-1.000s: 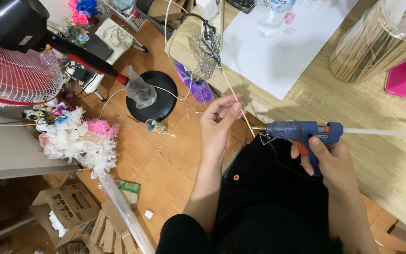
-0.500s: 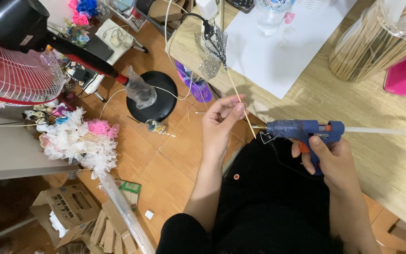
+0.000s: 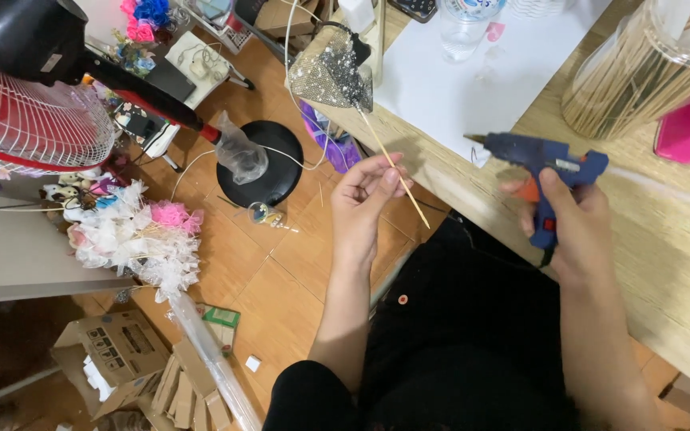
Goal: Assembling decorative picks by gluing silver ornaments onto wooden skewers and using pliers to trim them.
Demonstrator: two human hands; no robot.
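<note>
Tiled floor and a wooden table (image 3: 664, 239) frame the work. Left hand (image 3: 365, 199) pinches a thin stick (image 3: 397, 172) topped by a glittery mesh piece (image 3: 329, 72), now raised. Right hand (image 3: 573, 227) grips the glue gun (image 3: 541, 164), pulled away from the stick since a moment ago.

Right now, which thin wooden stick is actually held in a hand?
The stick pinched in the left hand, topped with a glittery mesh piece. The others stand bundled in the clear container on the table.
</note>
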